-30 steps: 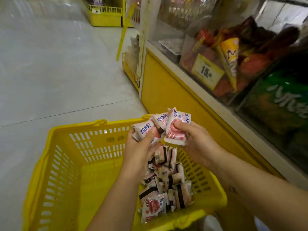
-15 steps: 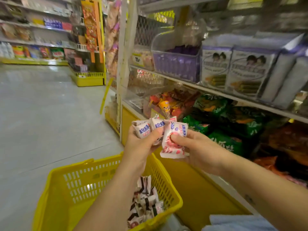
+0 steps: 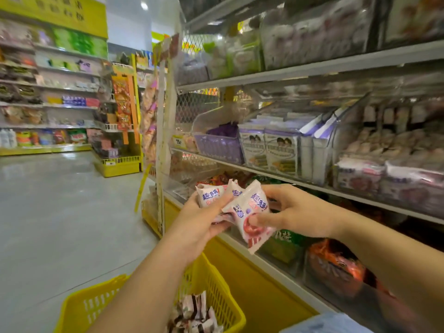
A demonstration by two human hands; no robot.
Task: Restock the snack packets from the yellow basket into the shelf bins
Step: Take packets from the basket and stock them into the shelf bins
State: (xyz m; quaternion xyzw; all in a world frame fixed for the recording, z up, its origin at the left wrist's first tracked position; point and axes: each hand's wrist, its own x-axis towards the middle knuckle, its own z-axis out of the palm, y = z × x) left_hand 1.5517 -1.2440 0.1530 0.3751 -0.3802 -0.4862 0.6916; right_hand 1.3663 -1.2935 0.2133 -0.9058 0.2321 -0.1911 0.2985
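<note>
My left hand (image 3: pixel 201 227) grips a bundle of small white-and-pink plastic snack packets with blue lettering (image 3: pixel 210 194). The fingers are curled round the bundle and the thumb lies across its front.

My right hand (image 3: pixel 295 212) pinches one further packet of the same kind (image 3: pixel 249 222). The thumb presses the lower front and the fingers close on the upper edge. This packet tilts and touches the bundle in the left hand.

Both hands are held in front of the grey metal shelving unit (image 3: pixel 312 68), level with its lower shelves.

The yellow perforated plastic basket (image 3: pixel 79 311) sits low in the view, under my left forearm and just beside the yellow shelf base (image 3: pixel 259 292). More white, pink and black packets (image 3: pixel 194 316) lie inside it.

Clear plastic shelf bins (image 3: pixel 360 174) stand on the middle shelf, to the right of a row of purple-and-white cardboard boxes (image 3: pixel 280 150).
</note>
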